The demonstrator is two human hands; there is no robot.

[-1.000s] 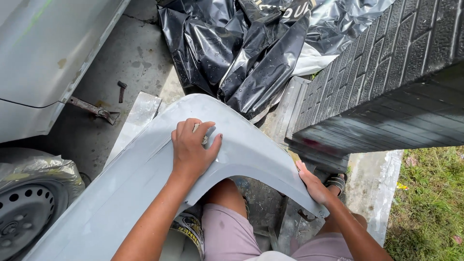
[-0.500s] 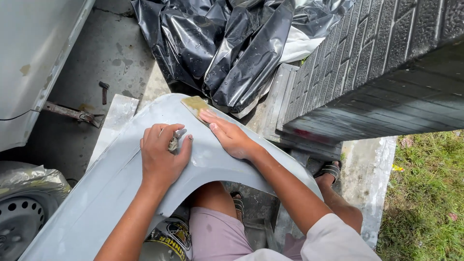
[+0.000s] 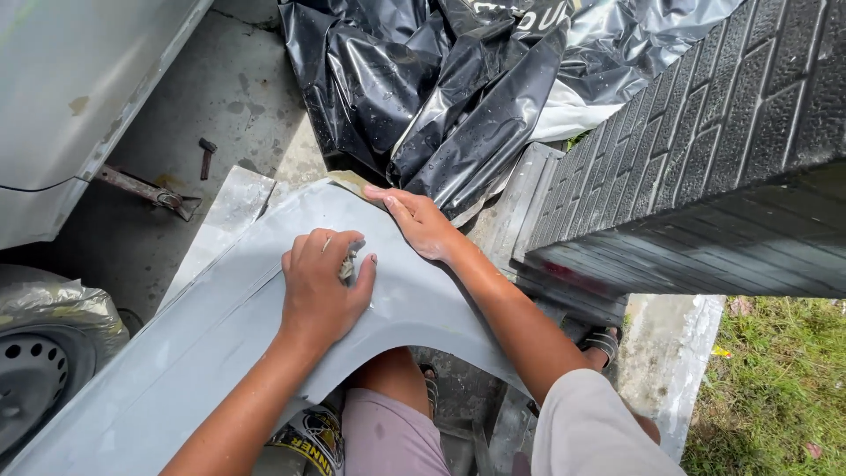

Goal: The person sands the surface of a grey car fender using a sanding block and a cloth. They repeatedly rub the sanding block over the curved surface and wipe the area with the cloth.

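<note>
In the middle of the frame, the left hand (image 3: 322,282) squeezes a small sanding pad (image 3: 349,264) on the grey car panel (image 3: 176,353) while the right hand (image 3: 423,225) lies flat and open; rub gently, holding firm.

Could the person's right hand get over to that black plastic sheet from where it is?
Probably yes. The right hand lies flat on the grey car panel near its upper edge, and the black plastic sheet lies just beyond the fingertips with nothing between them.

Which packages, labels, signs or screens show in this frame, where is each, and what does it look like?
Black plastic sheet: crumpled at the top centre, glossy, with pale printed lettering near the upper edge.
Can: bottom centre, under the grey body panel; round, with a dark and yellow printed label.
No signs or screens.
</note>
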